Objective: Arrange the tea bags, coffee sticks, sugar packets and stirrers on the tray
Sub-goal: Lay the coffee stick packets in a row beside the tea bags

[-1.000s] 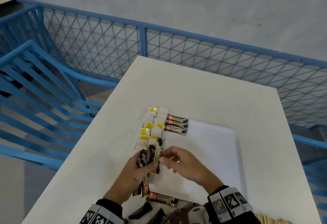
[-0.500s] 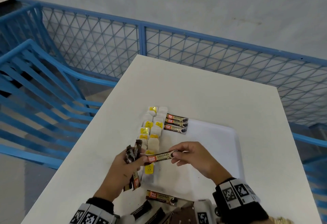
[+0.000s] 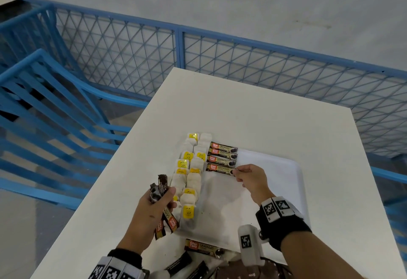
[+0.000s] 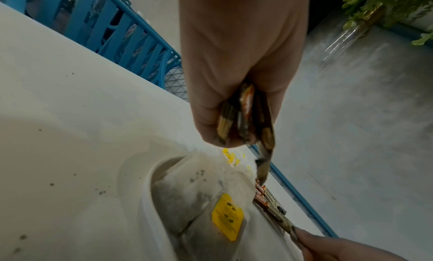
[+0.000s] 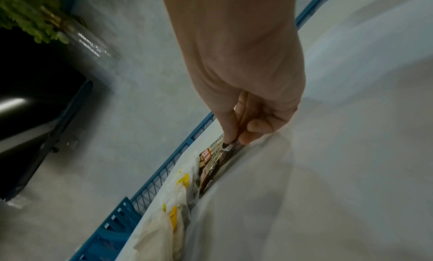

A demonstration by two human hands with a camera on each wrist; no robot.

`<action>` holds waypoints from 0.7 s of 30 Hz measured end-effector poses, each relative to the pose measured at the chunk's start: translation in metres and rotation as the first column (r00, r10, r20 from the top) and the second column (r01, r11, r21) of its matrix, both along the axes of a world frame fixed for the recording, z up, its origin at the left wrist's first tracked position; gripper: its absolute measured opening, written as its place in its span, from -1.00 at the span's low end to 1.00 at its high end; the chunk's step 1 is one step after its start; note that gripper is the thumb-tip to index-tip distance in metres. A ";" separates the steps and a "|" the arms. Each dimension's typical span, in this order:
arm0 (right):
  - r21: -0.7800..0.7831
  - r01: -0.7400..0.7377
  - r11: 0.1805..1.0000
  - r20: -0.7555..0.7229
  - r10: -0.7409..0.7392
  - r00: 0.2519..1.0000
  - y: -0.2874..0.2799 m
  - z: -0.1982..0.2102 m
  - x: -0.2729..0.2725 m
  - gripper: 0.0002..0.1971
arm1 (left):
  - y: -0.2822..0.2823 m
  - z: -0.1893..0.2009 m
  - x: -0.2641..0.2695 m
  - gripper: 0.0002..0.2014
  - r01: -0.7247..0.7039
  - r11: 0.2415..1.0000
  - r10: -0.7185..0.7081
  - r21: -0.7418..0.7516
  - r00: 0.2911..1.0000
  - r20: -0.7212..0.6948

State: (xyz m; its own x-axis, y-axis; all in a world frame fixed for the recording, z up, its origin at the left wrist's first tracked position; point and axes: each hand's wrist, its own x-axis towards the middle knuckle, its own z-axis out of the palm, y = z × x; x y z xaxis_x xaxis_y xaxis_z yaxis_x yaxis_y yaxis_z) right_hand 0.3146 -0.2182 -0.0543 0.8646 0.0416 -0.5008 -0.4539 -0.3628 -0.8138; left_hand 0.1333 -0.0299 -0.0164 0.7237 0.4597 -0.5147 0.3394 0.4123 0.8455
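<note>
A white tray (image 3: pixel 284 168) lies on the white table (image 3: pixel 264 120). Two columns of tea bags (image 3: pixel 191 177) with yellow tags fill its left side. To their right, three brown coffee sticks (image 3: pixel 222 153) lie in a row. My right hand (image 3: pixel 239 174) pinches the right end of a fourth coffee stick (image 3: pixel 220 168), which lies just below that row. The left hand (image 3: pixel 161 197) grips a bundle of coffee sticks (image 3: pixel 160 187) upright over the tray's left edge, seen also in the left wrist view as the bundle (image 4: pixel 243 117).
One more coffee stick (image 3: pixel 203 248) lies by the tray's near edge, with dark sachets (image 3: pixel 179 264) and a brown packet at the table's near edge. A blue mesh railing (image 3: pixel 180 53) runs behind and to the left of the table.
My right hand took one coffee stick from the bundle in my left hand, carried it away from me and set it down below the row of three. The left hand shifted slightly left.
</note>
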 end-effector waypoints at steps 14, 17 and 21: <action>-0.108 -0.021 0.994 0.035 0.025 0.999 0.015 -0.012 0.010 -0.86 | -0.003 -0.003 0.003 -0.91 -0.003 1.000 0.003 -0.019 1.000 -0.008; -0.132 -0.003 0.991 0.068 0.012 0.998 0.017 -0.012 0.008 -0.82 | -0.004 -0.001 0.006 -0.89 0.004 1.000 -0.004 -0.019 1.000 0.003; -0.096 -0.002 0.995 0.140 0.015 0.990 0.022 0.006 -0.005 -0.80 | -0.004 0.002 0.010 -0.88 -0.017 0.998 0.019 -0.056 0.999 0.033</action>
State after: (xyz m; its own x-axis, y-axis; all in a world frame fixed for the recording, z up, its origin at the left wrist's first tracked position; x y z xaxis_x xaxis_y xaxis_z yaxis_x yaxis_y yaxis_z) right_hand 0.3099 -0.1967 -0.0481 0.9262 0.0071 -0.3769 -0.3345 -0.4454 -0.8305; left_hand 0.1433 -0.0342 -0.0148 0.7328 0.4437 -0.5159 0.3038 0.4650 0.8315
